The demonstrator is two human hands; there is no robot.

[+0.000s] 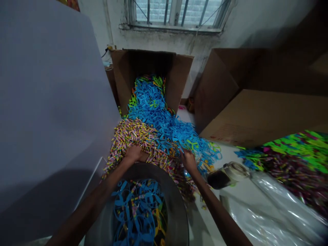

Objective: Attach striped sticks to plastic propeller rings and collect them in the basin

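My left hand (133, 153) is closed at the pile of small pink and yellow pieces (133, 131), beside a brown flat patch (144, 156). What its fingers hold is hidden. Further right, my right hand (188, 160) has its fingers closed at the edge of the heap of thin blue plastic loops (164, 119); a blue piece shows at the fingertips. Below and between my arms stands a dark round tub (176, 205), with blue loops (140, 218), some pink and yellow pieces, and yellow-orange ones inside.
Behind the heap, an open cardboard box (183, 73) lies with loops spilling out. A larger carton (266, 112) stands at right, near green and dark red piles (294, 167). A whitish jar-like container (234, 172) and clear plastic sheeting (258, 218) lie nearby. A pale panel (51, 85) borders the left.
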